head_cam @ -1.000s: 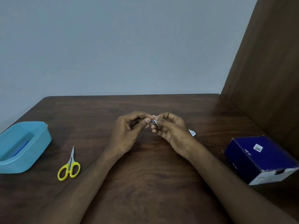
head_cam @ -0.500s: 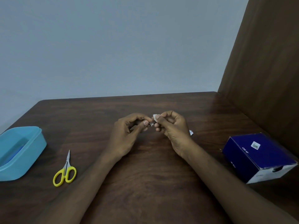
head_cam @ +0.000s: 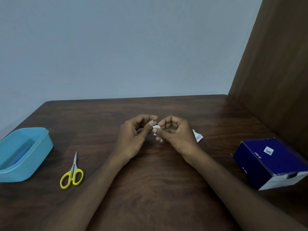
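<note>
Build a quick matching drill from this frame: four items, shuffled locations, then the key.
Things:
1 scissors
2 navy box
3 white piece
4 thin metal piece

Places:
A pinched by the right hand
B flat on the table, just right of the blue tub
C pinched by the left hand
D far right, near the wooden panel

Pairs: 1-B, 2-D, 3-A, 4-C
</note>
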`<control>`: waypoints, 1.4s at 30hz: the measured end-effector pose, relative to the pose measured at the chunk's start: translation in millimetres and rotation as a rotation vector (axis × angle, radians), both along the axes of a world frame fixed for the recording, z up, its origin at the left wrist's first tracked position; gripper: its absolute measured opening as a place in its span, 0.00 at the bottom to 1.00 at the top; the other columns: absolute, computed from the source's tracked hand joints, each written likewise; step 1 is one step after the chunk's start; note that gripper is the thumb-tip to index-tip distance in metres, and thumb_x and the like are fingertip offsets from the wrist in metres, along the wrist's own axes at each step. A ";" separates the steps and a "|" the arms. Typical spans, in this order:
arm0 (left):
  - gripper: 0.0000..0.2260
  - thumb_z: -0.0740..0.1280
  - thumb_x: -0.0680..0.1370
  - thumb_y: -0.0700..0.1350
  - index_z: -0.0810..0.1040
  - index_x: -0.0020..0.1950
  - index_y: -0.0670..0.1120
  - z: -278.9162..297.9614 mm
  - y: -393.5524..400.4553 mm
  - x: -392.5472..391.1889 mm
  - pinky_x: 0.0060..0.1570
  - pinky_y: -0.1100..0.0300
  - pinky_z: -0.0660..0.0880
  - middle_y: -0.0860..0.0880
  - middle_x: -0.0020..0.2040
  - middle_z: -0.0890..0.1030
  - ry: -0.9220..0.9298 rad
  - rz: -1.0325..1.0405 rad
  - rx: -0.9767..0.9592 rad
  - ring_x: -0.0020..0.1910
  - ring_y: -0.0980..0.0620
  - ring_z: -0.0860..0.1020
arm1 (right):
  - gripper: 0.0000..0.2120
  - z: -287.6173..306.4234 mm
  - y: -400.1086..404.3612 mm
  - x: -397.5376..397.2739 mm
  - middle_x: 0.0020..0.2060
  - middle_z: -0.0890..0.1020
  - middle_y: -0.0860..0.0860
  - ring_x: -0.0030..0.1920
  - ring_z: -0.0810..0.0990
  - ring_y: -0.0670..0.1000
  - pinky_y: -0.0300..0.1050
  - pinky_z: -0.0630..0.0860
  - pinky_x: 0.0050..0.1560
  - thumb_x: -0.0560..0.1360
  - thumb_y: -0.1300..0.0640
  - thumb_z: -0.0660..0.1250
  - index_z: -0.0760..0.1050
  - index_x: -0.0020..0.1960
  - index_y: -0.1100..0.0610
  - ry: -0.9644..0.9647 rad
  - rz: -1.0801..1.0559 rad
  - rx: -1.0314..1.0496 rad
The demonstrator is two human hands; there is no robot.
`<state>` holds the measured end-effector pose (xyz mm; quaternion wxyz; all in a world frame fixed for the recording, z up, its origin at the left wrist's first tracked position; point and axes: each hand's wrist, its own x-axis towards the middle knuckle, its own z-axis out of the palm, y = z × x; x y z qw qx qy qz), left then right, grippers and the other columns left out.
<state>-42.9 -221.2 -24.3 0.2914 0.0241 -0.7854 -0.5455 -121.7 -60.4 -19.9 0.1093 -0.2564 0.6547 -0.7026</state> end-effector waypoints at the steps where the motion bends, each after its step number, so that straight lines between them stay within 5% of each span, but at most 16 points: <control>1: 0.08 0.72 0.83 0.43 0.87 0.61 0.49 0.2 -0.2 0.4 0.61 0.42 0.84 0.53 0.54 0.89 -0.003 0.005 -0.010 0.55 0.53 0.88 | 0.09 -0.4 -0.1 0.7 0.38 0.85 0.57 0.35 0.87 0.55 0.45 0.83 0.37 0.73 0.66 0.81 0.80 0.47 0.61 0.008 -0.001 0.007; 14: 0.06 0.73 0.84 0.44 0.88 0.58 0.52 4.8 4.4 6.7 0.45 0.51 0.86 0.49 0.40 0.89 -0.031 0.037 -0.007 0.39 0.49 0.89 | 0.08 -4.7 -1.0 -2.9 0.38 0.87 0.56 0.37 0.84 0.50 0.45 0.81 0.40 0.74 0.60 0.81 0.83 0.50 0.58 0.079 -0.020 -0.008; 22: 0.27 0.75 0.80 0.38 0.72 0.78 0.49 6.6 4.7 6.4 0.52 0.58 0.84 0.49 0.52 0.89 -0.093 -0.091 0.072 0.49 0.48 0.89 | 0.04 -3.4 -0.8 -4.9 0.37 0.86 0.57 0.35 0.81 0.49 0.42 0.78 0.37 0.77 0.60 0.78 0.85 0.48 0.59 -0.012 0.003 -0.042; 29: 0.12 0.78 0.78 0.41 0.87 0.61 0.45 6.0 5.3 5.4 0.47 0.60 0.84 0.47 0.46 0.90 -0.166 -0.096 0.076 0.44 0.49 0.89 | 0.10 -7.0 -3.3 -9.5 0.32 0.82 0.48 0.32 0.77 0.45 0.40 0.76 0.34 0.80 0.54 0.75 0.83 0.41 0.55 -0.006 -0.125 -0.036; 33: 0.09 0.79 0.77 0.40 0.88 0.57 0.45 4.2 2.6 3.7 0.47 0.59 0.84 0.44 0.45 0.90 -0.157 -0.078 0.124 0.43 0.48 0.88 | 0.03 -7.4 -1.6 -8.1 0.38 0.87 0.53 0.35 0.82 0.46 0.39 0.77 0.36 0.77 0.60 0.78 0.86 0.50 0.59 0.032 -0.059 0.006; 39: 0.08 0.79 0.78 0.41 0.89 0.56 0.47 0.6 1.3 1.6 0.50 0.53 0.86 0.47 0.46 0.90 -0.171 -0.099 0.084 0.42 0.49 0.88 | 0.08 -5.9 -1.2 -8.3 0.36 0.86 0.57 0.34 0.80 0.47 0.46 0.78 0.37 0.77 0.51 0.78 0.87 0.45 0.55 0.103 -0.174 0.028; 42: 0.07 0.78 0.79 0.42 0.89 0.56 0.49 0.9 0.1 2.2 0.48 0.55 0.84 0.49 0.43 0.89 -0.154 -0.075 0.063 0.40 0.51 0.87 | 0.03 -6.0 -0.3 -8.6 0.40 0.87 0.59 0.35 0.81 0.46 0.42 0.78 0.38 0.78 0.56 0.78 0.87 0.49 0.56 0.093 -0.122 0.008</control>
